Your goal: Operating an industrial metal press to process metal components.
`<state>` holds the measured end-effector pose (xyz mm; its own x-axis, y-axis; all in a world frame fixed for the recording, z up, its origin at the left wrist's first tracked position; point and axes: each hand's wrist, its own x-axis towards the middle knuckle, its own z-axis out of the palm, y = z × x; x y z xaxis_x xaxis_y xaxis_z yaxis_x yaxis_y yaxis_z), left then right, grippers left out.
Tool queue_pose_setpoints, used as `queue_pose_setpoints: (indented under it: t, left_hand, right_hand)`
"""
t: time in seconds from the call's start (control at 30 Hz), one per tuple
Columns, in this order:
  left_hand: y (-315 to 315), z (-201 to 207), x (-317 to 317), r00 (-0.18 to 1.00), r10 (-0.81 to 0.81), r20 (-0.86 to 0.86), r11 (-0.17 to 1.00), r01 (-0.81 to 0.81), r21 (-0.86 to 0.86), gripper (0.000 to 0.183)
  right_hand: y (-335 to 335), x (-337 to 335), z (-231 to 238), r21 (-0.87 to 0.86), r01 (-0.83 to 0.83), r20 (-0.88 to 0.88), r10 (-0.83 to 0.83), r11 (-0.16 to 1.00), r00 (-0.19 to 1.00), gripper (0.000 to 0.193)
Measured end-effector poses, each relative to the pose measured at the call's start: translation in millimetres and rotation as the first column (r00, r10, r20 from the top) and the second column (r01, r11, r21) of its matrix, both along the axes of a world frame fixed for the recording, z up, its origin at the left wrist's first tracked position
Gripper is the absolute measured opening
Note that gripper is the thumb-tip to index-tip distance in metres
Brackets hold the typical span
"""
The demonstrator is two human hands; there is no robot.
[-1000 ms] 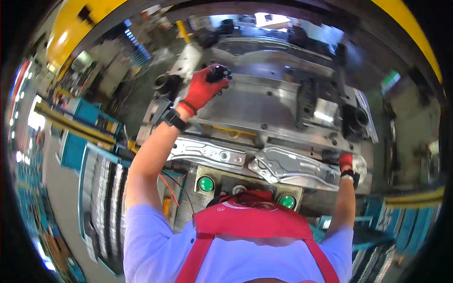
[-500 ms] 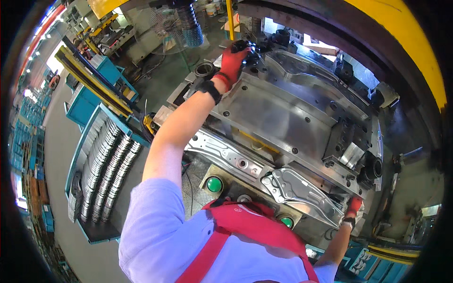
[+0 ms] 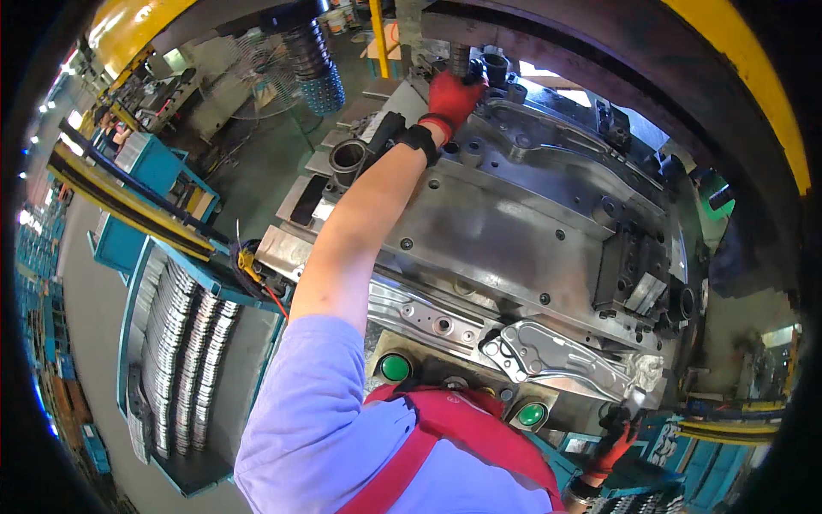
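My left hand, in a red glove with dark fingers, reaches to the far left corner of a large steel press die. Its fingertips are hidden against the die's dark fittings, beside the left end of a shaped metal panel lying on the far side. At the near right my right hand, also gloved, is low beside the die's corner. Its dark fingers are closed around a small pale piece that I cannot make out. Near my body, a second shaped metal panel lies next to a long stamped rail.
Two green push buttons sit in front of me. A blue bin with stacked metal parts stands at the left. A dark press beam overhangs the far side, and a coil spring hangs at the far left. Crumpled clear wrap lies at the die's right corner.
My left hand has moved slightly right along the die's far edge. My right hand has come back from the die's near right corner, down toward my body. The view has shifted a little.
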<state>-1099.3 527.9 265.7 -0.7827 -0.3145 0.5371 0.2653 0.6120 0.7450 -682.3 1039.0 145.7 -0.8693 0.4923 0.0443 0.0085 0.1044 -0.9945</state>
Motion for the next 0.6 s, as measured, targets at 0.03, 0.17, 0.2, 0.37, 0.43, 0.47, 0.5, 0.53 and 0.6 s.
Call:
queue_pose_setpoints:
  t: [0.03,0.17,0.2,0.37,0.43,0.47,0.5,0.53,0.6]
  left_hand:
    - [0,2,1,1.000,0.001,0.007,1.000,-0.001,-0.025,0.030]
    - [-5,3,3,1.000,-0.009,-0.016,0.998,0.008,-0.063,0.027]
    - [-7,1,2,0.999,-0.018,-0.036,0.998,0.016,-0.059,0.027]
    - [-6,-10,-22,0.998,-0.020,-0.055,0.978,0.008,-0.209,0.028]
    - [-1,-18,-34,0.993,0.042,-0.108,0.955,-0.072,-0.289,0.029]
    - [-2,-23,-37,0.994,0.062,-0.095,0.940,-0.090,-0.328,0.030]
    - [-5,-26,-38,0.992,0.055,-0.117,0.929,-0.093,-0.357,0.031]
    - [-8,-28,-39,0.989,0.049,-0.139,0.917,-0.100,-0.386,0.032]
    - [-11,-28,-37,0.999,-0.033,-0.031,0.999,0.032,-0.025,0.032]
  right_hand:
    - [-17,-9,7,0.209,0.001,-0.016,0.003,0.978,1.000,0.033]
    - [-79,-50,43,0.024,-0.335,-0.059,0.336,0.942,0.940,0.033]
    - [-92,-63,51,-0.070,-0.354,-0.018,0.354,0.933,0.935,0.033]
    - [-150,-131,93,-0.055,-0.514,-0.100,0.508,0.856,0.856,0.055]
    - [-176,-168,112,0.001,-0.554,-0.078,0.552,0.833,0.830,0.053]
    - [-193,-192,119,0.007,-0.562,-0.125,0.559,0.827,0.820,0.051]
    - [-206,-212,130,0.216,-0.532,-0.076,0.558,0.818,0.827,0.050]
    - [-220,-235,138,0.361,-0.513,-0.054,0.566,0.779,0.822,0.052]
    - [-247,-282,152,0.517,-0.476,-0.033,0.573,0.711,0.819,0.056]
